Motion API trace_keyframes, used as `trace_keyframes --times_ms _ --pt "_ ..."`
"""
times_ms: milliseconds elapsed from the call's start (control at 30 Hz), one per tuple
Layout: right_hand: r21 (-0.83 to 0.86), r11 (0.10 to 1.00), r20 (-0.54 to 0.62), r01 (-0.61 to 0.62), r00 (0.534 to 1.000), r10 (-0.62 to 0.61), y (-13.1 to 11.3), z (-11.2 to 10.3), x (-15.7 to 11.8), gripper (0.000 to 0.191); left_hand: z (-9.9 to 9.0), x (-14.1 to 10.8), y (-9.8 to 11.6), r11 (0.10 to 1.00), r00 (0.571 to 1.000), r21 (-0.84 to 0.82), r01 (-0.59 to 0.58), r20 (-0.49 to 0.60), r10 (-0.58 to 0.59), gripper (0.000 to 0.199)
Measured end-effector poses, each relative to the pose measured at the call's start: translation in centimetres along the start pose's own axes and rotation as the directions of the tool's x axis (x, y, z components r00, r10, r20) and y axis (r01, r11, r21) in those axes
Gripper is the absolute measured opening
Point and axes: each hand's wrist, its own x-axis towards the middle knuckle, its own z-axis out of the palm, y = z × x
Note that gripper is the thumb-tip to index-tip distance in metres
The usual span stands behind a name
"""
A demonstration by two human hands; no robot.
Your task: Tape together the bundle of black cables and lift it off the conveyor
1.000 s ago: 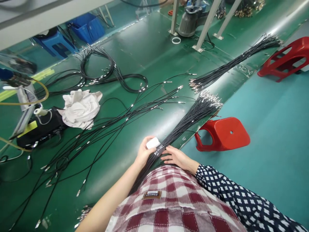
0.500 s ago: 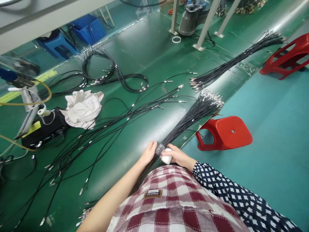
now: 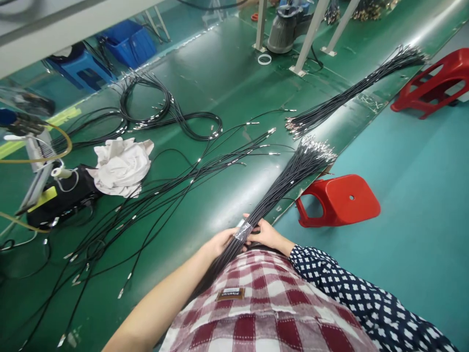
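A thick bundle of black cables [image 3: 273,195] runs from the table edge toward my waist, its metal-tipped ends fanned out at the far end. Clear shiny wrap [image 3: 243,231] circles the bundle near my body. From the left, my left hand [image 3: 224,240] is closed around the bundle at the wrap, with some fingers hidden beneath it. My right hand [image 3: 269,235] reaches under the bundle from the right, and its fingertips show on the far side. Beside those fingertips, a small part of a white roll [image 3: 241,223] peeks out; the cables hide the rest.
Loose black cables [image 3: 157,190] spread over the green table [image 3: 234,93], with coiled cables [image 3: 146,105] behind. A white cloth [image 3: 122,166] lies beside a black device [image 3: 68,195]. Another cable bundle [image 3: 351,95] rests farther right. Red stools [image 3: 348,198] stand by the edge.
The white roll has gone from the right side of the bundle to beneath it, now mostly hidden. My right fingers have moved under the cables; my left hand has closed in against the wrap.
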Motion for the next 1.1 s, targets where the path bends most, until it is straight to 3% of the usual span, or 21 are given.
trace_keyframes --times_ms 67,167,233,300,367,400,433,467,500,567,667,700,767,800,867,933,1000,1100 --pt "0.041 0.999 -0.008 -0.013 1.000 0.013 0.2 0.3 -0.2 0.075 0.3 -0.2 0.0 0.962 0.979 -0.185 -0.199 0.008 0.204 0.037" --pt "0.128 0.990 0.050 -0.055 0.998 0.049 -0.2 0.4 -0.4 0.054 1.7 -1.2 0.8 0.828 0.857 -0.234 -0.510 -0.055 0.512 0.042" --pt "0.276 0.952 0.097 -0.131 0.989 0.108 -0.6 0.3 -0.4 0.047 2.8 -2.0 1.1 0.749 0.748 -0.067 -0.660 -0.156 0.645 0.046" --pt "0.479 0.837 0.179 -0.265 0.963 0.202 -0.8 0.1 -0.5 0.044 3.7 -2.8 0.8 0.621 0.598 0.194 -0.760 -0.166 0.784 0.045" --pt "0.635 0.660 0.305 -0.401 0.915 0.263 -0.9 -0.1 -0.5 0.044 4.2 -3.6 -0.1 0.404 0.443 0.473 -0.783 -0.033 0.896 0.040" --pt "0.683 0.582 0.363 -0.442 0.896 0.255 -0.9 -0.2 -0.6 0.044 4.3 -4.1 -0.7 0.292 0.396 0.589 -0.754 0.053 0.917 0.035" --pt "0.711 0.528 0.406 -0.465 0.884 0.232 -0.9 -0.3 -0.7 0.045 4.3 -4.5 -1.2 0.209 0.390 0.666 -0.716 0.133 0.911 0.031" --pt "0.730 0.497 0.424 -0.470 0.881 0.211 -1.0 -0.4 -0.7 0.043 4.3 -4.8 -1.6 0.185 0.424 0.691 -0.699 0.192 0.885 0.028" --pt "0.745 0.482 0.424 -0.460 0.886 0.190 -1.1 -0.4 -0.8 0.042 4.2 -5.1 -1.8 0.220 0.473 0.674 -0.705 0.216 0.854 0.025" --pt "0.758 0.490 0.404 -0.430 0.900 0.165 -1.4 -0.4 -0.9 0.044 3.9 -4.9 -1.9 0.353 0.530 0.593 -0.724 0.150 0.834 0.023" --pt "0.700 0.596 0.336 -0.394 0.918 0.213 -1.4 0.0 -0.9 0.043 3.0 -3.4 -1.1 0.445 0.499 0.652 -0.614 -0.116 0.859 0.028" --pt "0.660 0.643 0.311 -0.388 0.920 0.237 -1.3 0.2 -0.8 0.043 2.7 -2.7 -0.7 0.513 0.551 0.681 -0.522 -0.190 0.813 0.031" --pt "0.553 0.748 0.239 -0.368 0.930 0.280 -0.7 0.3 -0.6 0.046 2.2 -1.4 0.0 0.715 0.760 0.627 -0.310 -0.288 0.582 0.039" --pt "0.488 0.801 0.209 -0.347 0.937 0.279 -0.3 0.3 -0.6 0.047 2.1 -1.0 0.4 0.792 0.840 0.573 -0.211 -0.308 0.447 0.039" --pt "0.377 0.890 0.153 -0.257 0.965 0.213 0.2 0.2 -0.7 0.049 1.8 -0.5 1.0 0.860 0.900 0.503 -0.085 -0.331 0.282 0.028" --pt "0.339 0.932 0.157 -0.129 0.984 0.079 0.4 0.0 -0.8 0.052 1.6 -0.6 1.6 0.877 0.936 0.476 -0.068 -0.274 0.222 0.025" --pt "0.301 0.954 0.145 -0.003 0.988 -0.043 0.2 -0.1 -0.9 0.058 1.3 -0.9 1.9 0.924 0.988 0.380 -0.030 -0.130 0.086 0.028" --pt "0.165 0.978 0.037 0.127 0.990 -0.135 0.0 -0.1 -0.6 0.047 0.8 -1.0 1.6 0.958 0.988 0.243 0.153 -0.005 -0.156 0.027"
